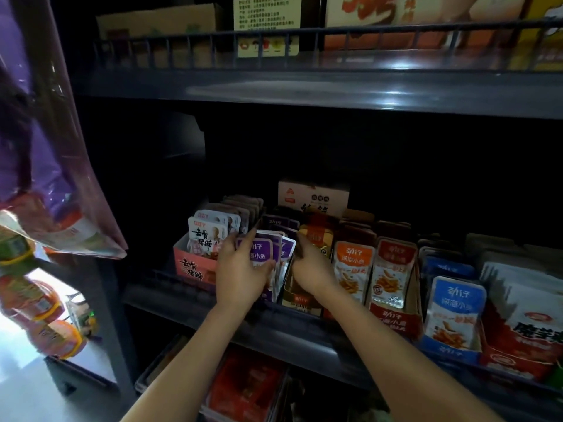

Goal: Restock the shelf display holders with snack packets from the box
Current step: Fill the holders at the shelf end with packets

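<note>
At the front edge of the shelf (pixel 182 303), my left grip (pixel 243 271) pinches the purple packets (pixel 262 251) standing beside the pink box (pixel 193 266), my right grip (pixel 310 266) crowds their right side, hold unclear, and I fear uneven squeezing could fan them off that edge.

Purple packets (pixel 259 254) in the middle holder read 劲仔 and 深海小鱼. The same two lines appear on an orange packet (pixel 353 260), on a blue packet (pixel 454 303) and on the front of the red holder (pixel 393 322). A pink holder (pixel 193 271) at the left reads 去骨猪蹄. The white packets (pixel 207 236) in it read the same, under letters that look like QDY. White-and-red packets (pixel 533 324) at the far right read 魔芋爽. A cream label (pixel 266 13) on the upper shelf carries print too small to read.
</note>
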The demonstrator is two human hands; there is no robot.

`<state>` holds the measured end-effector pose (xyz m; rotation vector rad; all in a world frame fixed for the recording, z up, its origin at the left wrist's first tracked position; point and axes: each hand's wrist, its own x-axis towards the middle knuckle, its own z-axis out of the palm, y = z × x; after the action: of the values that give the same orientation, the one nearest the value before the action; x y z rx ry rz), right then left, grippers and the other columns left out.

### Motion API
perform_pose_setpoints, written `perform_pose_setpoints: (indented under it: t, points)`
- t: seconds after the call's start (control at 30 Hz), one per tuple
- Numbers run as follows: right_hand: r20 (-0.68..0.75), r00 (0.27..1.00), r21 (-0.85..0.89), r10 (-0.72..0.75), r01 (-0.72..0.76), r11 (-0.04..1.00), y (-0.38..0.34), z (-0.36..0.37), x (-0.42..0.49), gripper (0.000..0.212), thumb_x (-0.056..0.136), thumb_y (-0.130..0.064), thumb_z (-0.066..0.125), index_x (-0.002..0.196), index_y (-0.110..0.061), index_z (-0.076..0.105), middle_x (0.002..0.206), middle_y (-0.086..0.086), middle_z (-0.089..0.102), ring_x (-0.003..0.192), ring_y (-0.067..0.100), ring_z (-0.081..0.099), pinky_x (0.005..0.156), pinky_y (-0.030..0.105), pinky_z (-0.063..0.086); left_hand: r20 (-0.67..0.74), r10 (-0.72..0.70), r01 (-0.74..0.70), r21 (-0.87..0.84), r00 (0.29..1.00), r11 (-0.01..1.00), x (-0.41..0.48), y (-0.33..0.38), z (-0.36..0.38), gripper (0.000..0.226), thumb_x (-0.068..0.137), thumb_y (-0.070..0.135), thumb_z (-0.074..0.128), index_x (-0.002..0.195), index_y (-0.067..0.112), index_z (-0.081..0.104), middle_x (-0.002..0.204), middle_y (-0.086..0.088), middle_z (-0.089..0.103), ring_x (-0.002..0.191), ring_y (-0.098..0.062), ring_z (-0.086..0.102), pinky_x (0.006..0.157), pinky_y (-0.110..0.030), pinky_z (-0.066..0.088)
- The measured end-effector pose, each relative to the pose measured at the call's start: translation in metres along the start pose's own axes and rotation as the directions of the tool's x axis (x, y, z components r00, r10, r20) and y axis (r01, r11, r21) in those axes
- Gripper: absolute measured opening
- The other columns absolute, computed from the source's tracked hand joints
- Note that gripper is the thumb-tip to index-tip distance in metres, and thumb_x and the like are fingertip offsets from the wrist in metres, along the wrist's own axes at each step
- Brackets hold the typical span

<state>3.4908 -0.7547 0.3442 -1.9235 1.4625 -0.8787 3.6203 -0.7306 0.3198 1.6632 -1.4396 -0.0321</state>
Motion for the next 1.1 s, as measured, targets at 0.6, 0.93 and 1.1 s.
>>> perform_pose_setpoints:
  t: [0.6, 0.93, 1.1]
  points:
    - [0.276, 0.96, 0.137, -0.044, 0.006, 0.991, -0.017, -0.017, 0.015, 0.068, 0.093, 0.004, 0.042, 0.151, -0.018, 0.016, 0.154, 0.003, 0.027, 0.138, 0.018, 0.029, 0.103, 0.023, 0.031, 0.185, 0.124, -0.15, 0.129, 0.975, 0.98, 0.01, -0.004, -0.005, 0.08, 0.081, 0.036, 0.071, 0.148, 0.019, 0.03, 0.153, -0.008, 0.026, 0.135, -0.029, 0.035, 0.107, -0.04, 0.037]
    - [0.105, 0.99, -0.205, -0.092, 0.112, 0.972, -0.017, -0.037, 0.051, 0.05, 0.099, -0.011, 0.041, 0.147, -0.021, 0.031, 0.146, 0.01, 0.04, 0.131, 0.025, 0.04, 0.101, 0.029, 0.035, 0.231, 0.25, -0.306, 0.251, 0.94, 0.918, 0.026, -0.006, -0.007, 0.082, 0.084, 0.047, 0.064, 0.15, 0.022, 0.022, 0.156, 0.003, 0.024, 0.145, -0.016, 0.015, 0.115, -0.027, 0.011]
    - [0.175, 0.981, -0.282, -0.082, 0.129, 0.951, -0.02, -0.033, 0.066, 0.047, 0.103, -0.022, 0.037, 0.149, -0.024, 0.026, 0.148, 0.011, 0.037, 0.128, 0.026, 0.042, 0.101, 0.031, 0.035, 0.263, 0.255, -0.311, 0.2, 0.93, 0.929, 0.031, -0.009, -0.004, 0.078, 0.087, 0.053, 0.057, 0.15, 0.025, 0.021, 0.157, 0.004, 0.022, 0.145, -0.014, 0.013, 0.114, -0.026, 0.012]
